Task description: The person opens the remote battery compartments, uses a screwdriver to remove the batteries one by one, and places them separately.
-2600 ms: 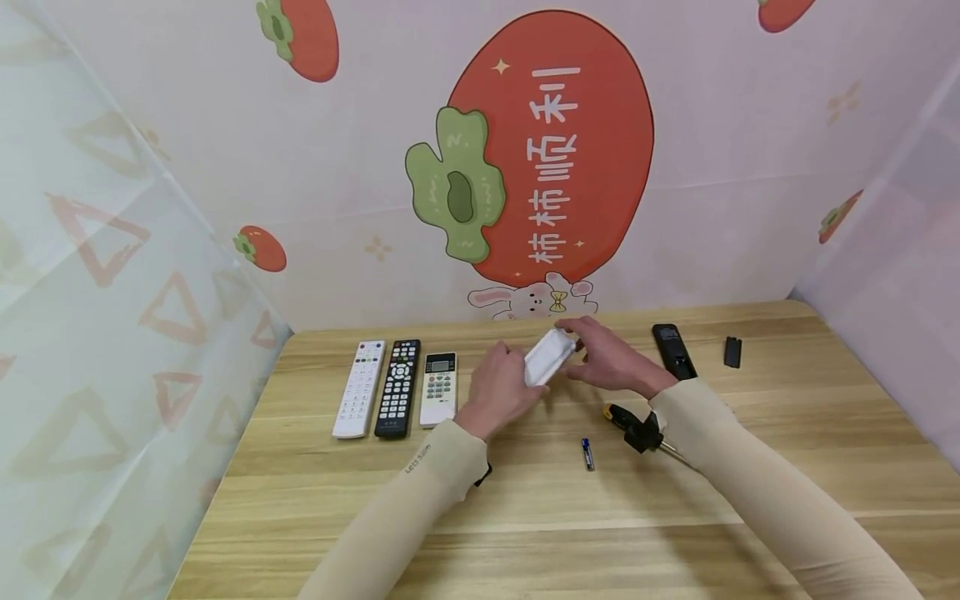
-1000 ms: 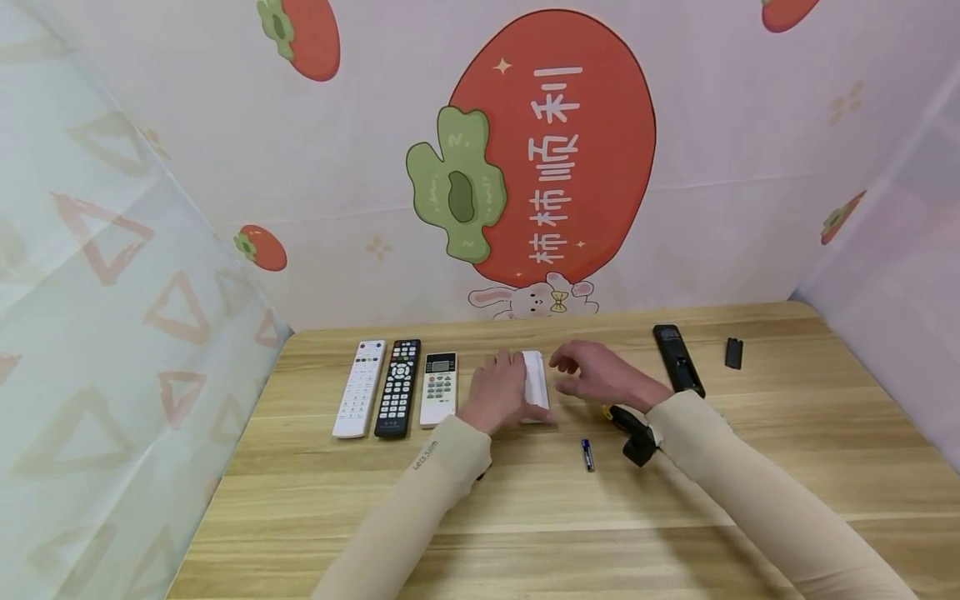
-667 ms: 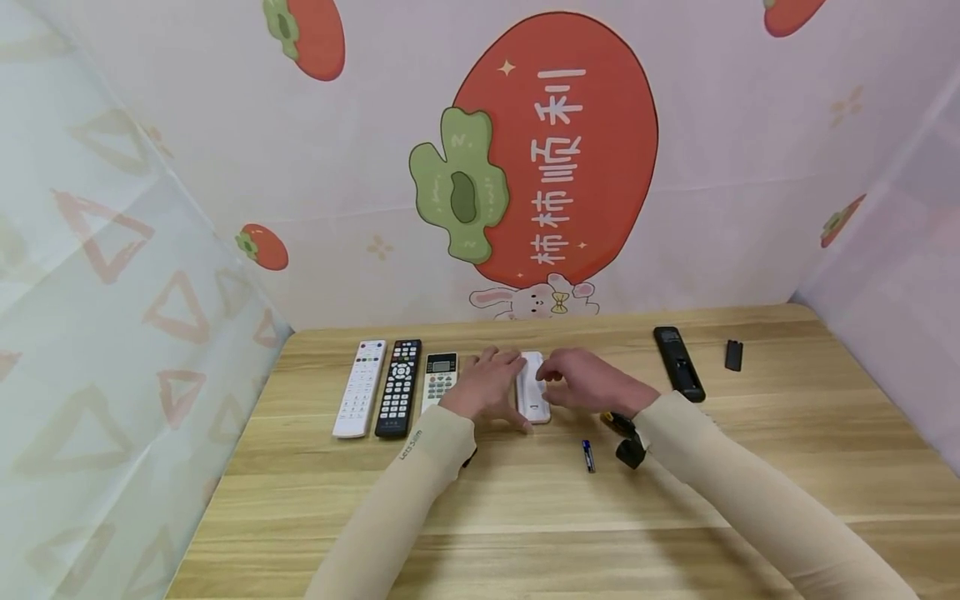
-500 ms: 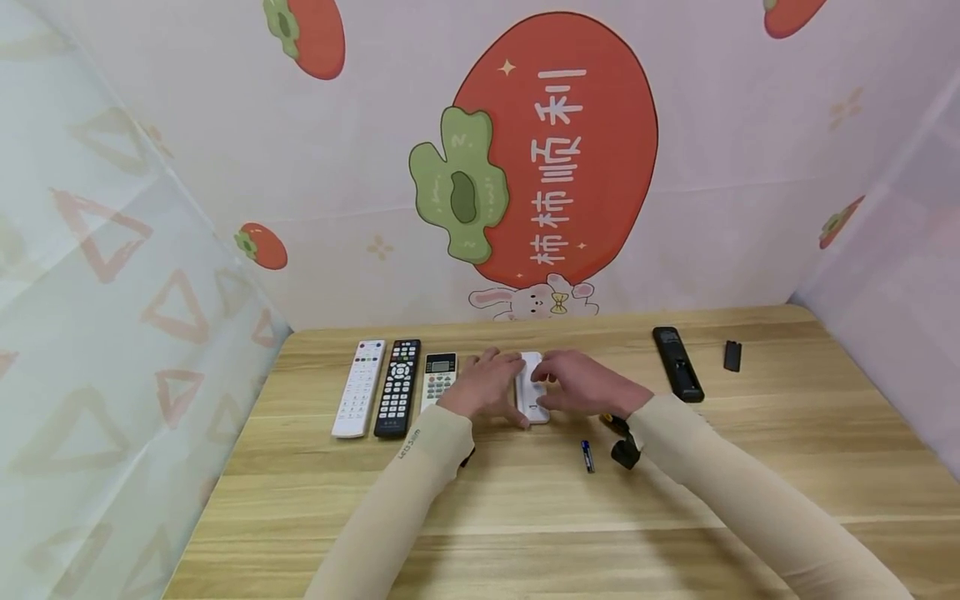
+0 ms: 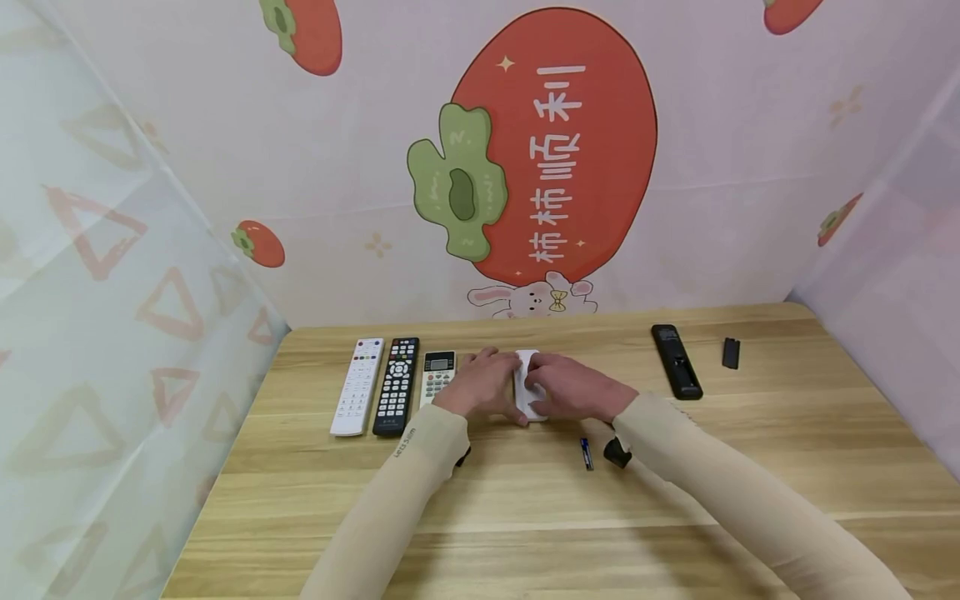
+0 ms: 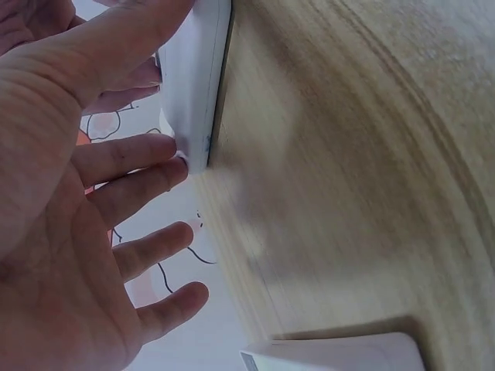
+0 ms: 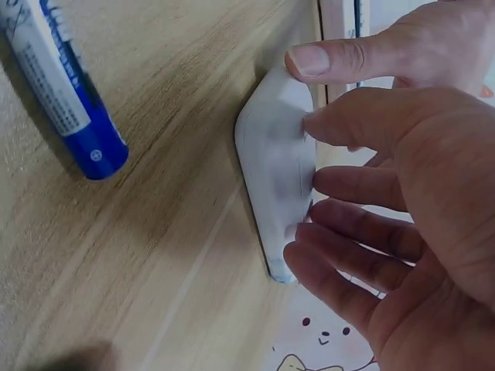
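A white remote control (image 5: 527, 358) lies on the wooden table with a plain, buttonless side up. My left hand (image 5: 486, 385) holds it from the left, thumb at the near end and the first two fingertips at the far end, as the left wrist view shows on the remote's edge (image 6: 193, 93). From the right, my right hand (image 5: 576, 387) rests its thumb and fingertips on the upper face (image 7: 274, 154), the fingers loosely bent. A blue-and-white battery (image 5: 587, 454) lies just nearer to me, below the right hand.
To the left stand a white remote (image 5: 357, 387), a black remote (image 5: 397, 387) and a small remote with a display (image 5: 438, 373), side by side. On the right lie a face-down black remote (image 5: 677, 362) and a small black cover (image 5: 731, 352). A printed cloth wall (image 5: 337, 167) rises behind.
The white remote, tilted in both hands at first, was laid flat on the table. My right hand then came left onto it, its forearm now hiding the yellow-and-black handled screwdriver.
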